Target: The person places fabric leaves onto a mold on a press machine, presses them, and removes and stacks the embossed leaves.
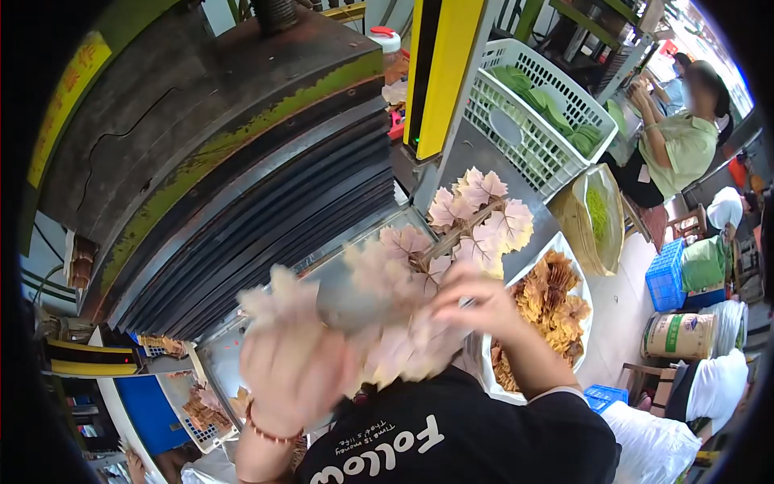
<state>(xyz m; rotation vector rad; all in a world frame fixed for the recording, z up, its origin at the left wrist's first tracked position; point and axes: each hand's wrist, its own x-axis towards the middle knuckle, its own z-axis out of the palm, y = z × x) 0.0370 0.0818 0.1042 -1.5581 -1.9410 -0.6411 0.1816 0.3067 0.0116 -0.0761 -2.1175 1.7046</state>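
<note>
Pink-and-cream artificial maple leaves (pixel 484 230) lie in a spray along a brown stem on the metal table. My right hand (pixel 477 305) is closed, thumb and fingers pinched at the edge of an artificial leaf (pixel 415 347) in front of my chest. My left hand (pixel 294 367), with a beaded bracelet at the wrist, is smeared by motion, so its fingers cannot be made out. Just beyond it is another blurred pale leaf (pixel 282 298); whether the hand holds it is unclear.
A large press with stacked dark plates (pixel 274 194) stands at the left. On the right are a sack of brown-orange leaves (pixel 552 310), a white basket with green leaves (pixel 504 125) and a yellow post (pixel 431 81). Another person (pixel 681 141) sits at the far right.
</note>
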